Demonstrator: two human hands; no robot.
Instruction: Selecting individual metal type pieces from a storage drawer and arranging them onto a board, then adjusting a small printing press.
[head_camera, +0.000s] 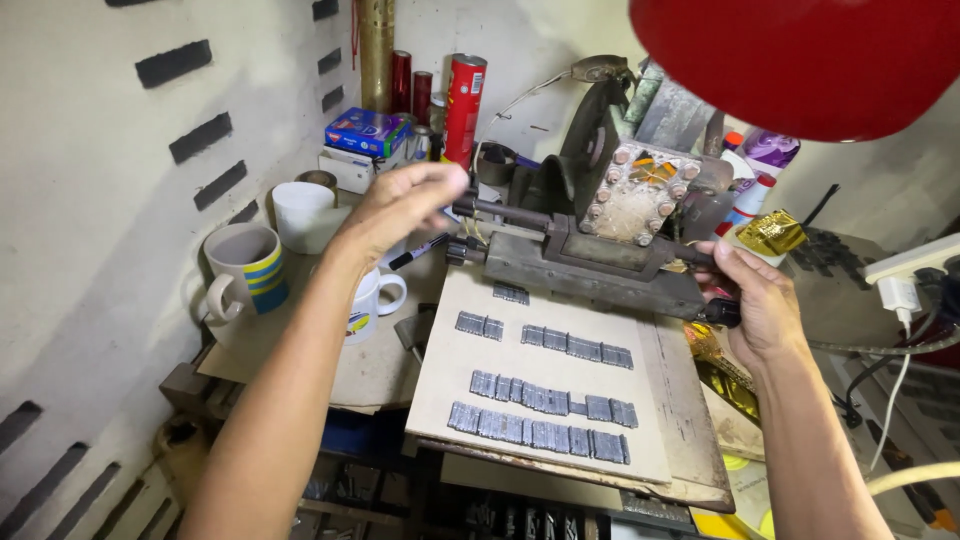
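Rusty metal press (600, 250) is partly hidden by red cap brim (800, 60); right hand (755, 300) fingers grip its black handle (722, 312), left hand (405, 205) fingers are loosely curled, holding nothing

Blue box (367, 131) on white carton, tall red canister (464, 96) behind, gold foil packet (771, 233) at right

Cluttered workshop, worn metal press (610, 235), rows of metal type (540, 400)

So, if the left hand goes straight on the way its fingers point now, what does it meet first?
The left hand points right, toward the dark metal rod at the left end of the press. That rod would probably come first, though depth is unclear.
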